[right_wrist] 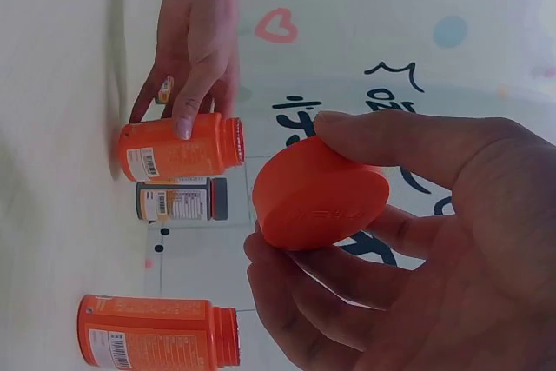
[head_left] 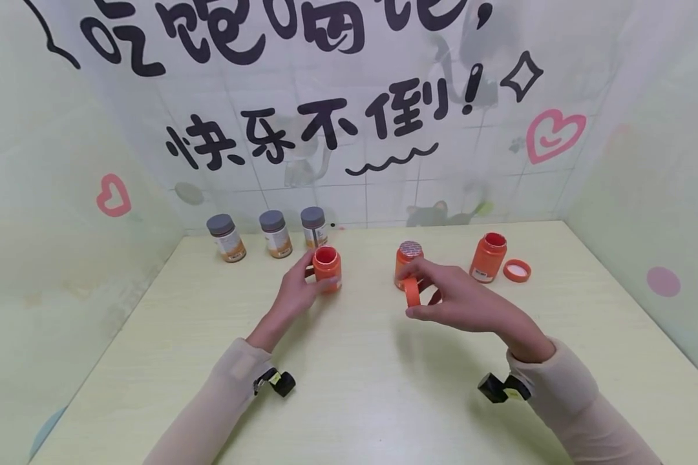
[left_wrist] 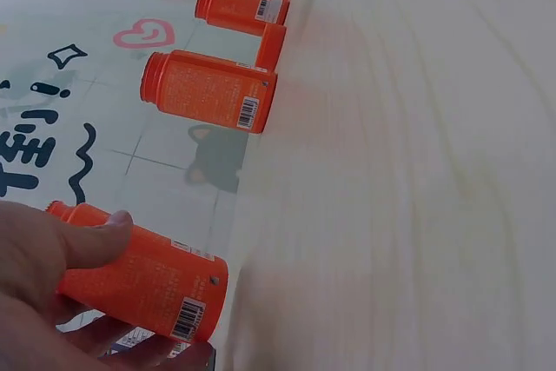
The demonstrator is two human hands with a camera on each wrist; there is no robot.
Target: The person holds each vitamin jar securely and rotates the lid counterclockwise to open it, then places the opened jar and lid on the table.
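Observation:
My left hand (head_left: 296, 287) grips an orange bottle (head_left: 327, 274) with an uncapped, open red mouth. It stands upright at the table's back middle, thumb on its near side. My right hand (head_left: 462, 297) pinches an orange lid (head_left: 412, 292) between thumb and fingers, raised above the table. The lid's outer face shows in the right wrist view, where the right hand (right_wrist: 434, 258) holds it. Behind that hand is a second orange bottle (head_left: 400, 261) with a patterned seal over its mouth; the hand partly covers it.
An open orange bottle (head_left: 488, 258) stands at the right, with its orange lid (head_left: 517, 270) on the table beside it. Grey-capped bottles (head_left: 227, 239) line the back left. In the left wrist view another orange lid (left_wrist: 271, 45) lies by the middle bottle. Walls enclose the back and sides.

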